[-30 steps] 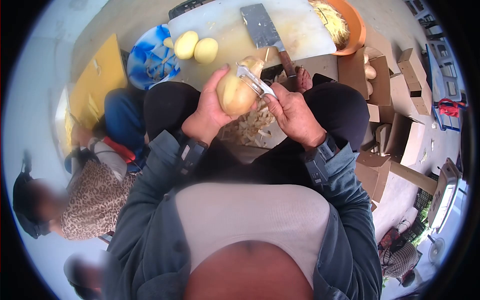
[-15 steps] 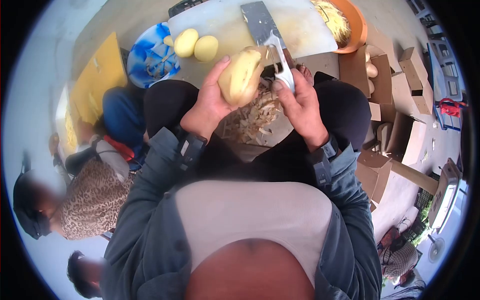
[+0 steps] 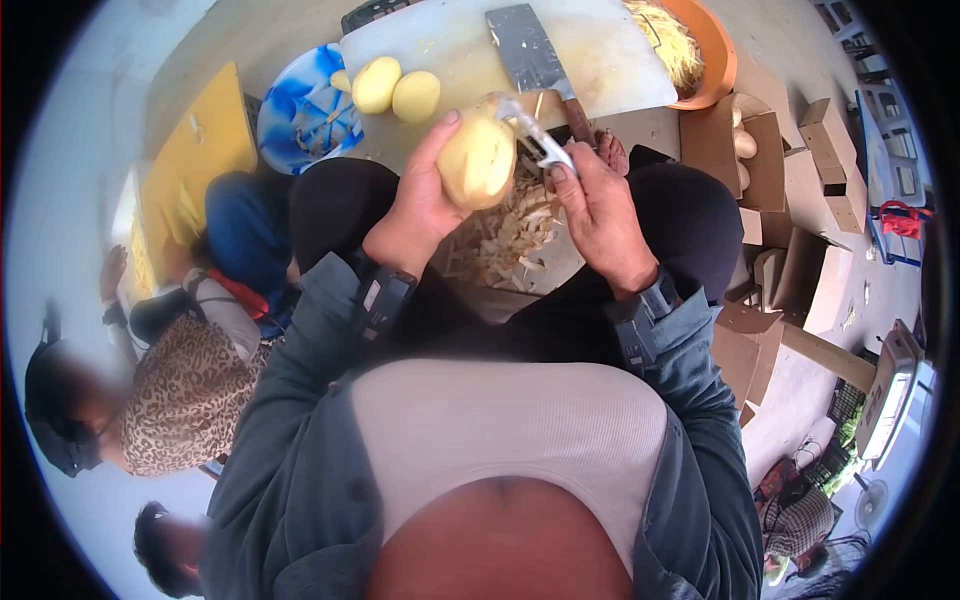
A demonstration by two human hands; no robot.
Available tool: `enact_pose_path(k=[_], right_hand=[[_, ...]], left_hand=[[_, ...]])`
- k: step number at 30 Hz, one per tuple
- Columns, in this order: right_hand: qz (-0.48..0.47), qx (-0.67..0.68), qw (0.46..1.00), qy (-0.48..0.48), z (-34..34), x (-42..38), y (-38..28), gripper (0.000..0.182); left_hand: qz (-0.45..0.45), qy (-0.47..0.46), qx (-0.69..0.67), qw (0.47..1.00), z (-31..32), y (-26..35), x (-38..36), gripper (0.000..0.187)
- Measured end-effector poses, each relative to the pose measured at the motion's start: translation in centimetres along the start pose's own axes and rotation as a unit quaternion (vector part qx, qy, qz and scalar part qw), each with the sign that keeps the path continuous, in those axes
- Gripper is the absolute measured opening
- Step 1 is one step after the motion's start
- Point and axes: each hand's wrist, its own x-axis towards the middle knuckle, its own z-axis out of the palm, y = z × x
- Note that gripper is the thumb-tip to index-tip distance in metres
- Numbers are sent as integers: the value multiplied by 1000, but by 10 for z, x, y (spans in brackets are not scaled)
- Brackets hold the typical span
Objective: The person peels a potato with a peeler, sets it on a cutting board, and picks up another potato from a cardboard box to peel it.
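Observation:
My left hand point(image 3: 415, 205) is wrapped round a large, mostly peeled potato point(image 3: 476, 160), held up over my lap. In my right hand point(image 3: 603, 215) is a white-handled peeler point(image 3: 543, 146), closed in the fingers, its blade end at the potato's upper right side. Below the hands lies a heap of peelings point(image 3: 515, 235) on the floor between my knees. Beyond them is a white cutting board point(image 3: 440, 42) with two peeled potatoes point(image 3: 376, 85) at its left edge. A cleaver point(image 3: 528, 50) rests on the board, its wooden handle pointing toward me.
A blue and white basin point(image 3: 285, 105) stands left of the board, an orange bowl of shredded potato point(image 3: 712, 75) to its right. Cardboard boxes point(image 3: 765, 150), one holding potatoes, line the right side. A person in leopard print point(image 3: 190, 400) sits at left beside a yellow board point(image 3: 205, 140).
The potato has been turned in my left hand, showing a paler side. The peeler has tilted over, its head now nearer the potato's top right.

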Motion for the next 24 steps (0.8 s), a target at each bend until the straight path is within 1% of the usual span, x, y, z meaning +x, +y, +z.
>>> enact_pose_path(k=[1, 2, 3, 6, 10, 12, 14, 15, 16, 17, 18, 20, 21, 23, 24], right_hand=[[45, 21, 997, -64, -1, -2, -2, 16], [77, 53, 993, -76, 2, -2, -4, 19], [79, 52, 993, -77, 5, -2, -4, 19], [67, -3, 994, -86, 9, -1, -5, 21], [53, -2, 991, -119, 10, -8, -6, 20], [19, -15, 990, -137, 14, -10, -7, 20], [13, -35, 989, -146, 17, -11, -9, 20], [7, -56, 986, -154, 18, -11, -10, 20], [7, -56, 986, -155, 17, -11, -10, 20], [26, -61, 982, -177, 15, -10, -12, 18], [46, -68, 976, -200, 14, -9, -12, 17], [37, -61, 973, -219, 22, -18, -15, 17], [28, -54, 970, -237, 25, -21, -16, 17], [16, -34, 973, -228, 24, -17, -16, 18], [4, -24, 978, -206, 26, -17, -12, 18]], left_hand=[[-7, -4, 1, 1000, -1, -1, 1, 48], [-14, -8, 2, 1000, -1, -3, 1, 46], [-16, -8, 1, 1000, 0, -5, 0, 46], [-4, 17, 26, 1000, 5, -8, -2, 46], [-37, 37, 10, 999, -4, -7, 2, 43], [-51, 52, 4, 997, -7, -5, 4, 43], [-86, 107, -86, 987, -5, -4, 4, 44], [-86, 108, -87, 987, -3, -4, 3, 44], [-80, 129, -77, 985, 3, -4, 0, 46], [-75, 150, -67, 984, 6, -5, -1, 48], [-75, 150, -68, 983, 4, -6, 0, 48], [-90, 106, -136, 981, -3, -7, 3, 52], [-90, 106, -135, 981, -7, -5, 5, 52], [-96, 47, -143, 984, -12, 1, 6, 55], [-94, 46, -145, 984, -13, 1, 8, 55]])
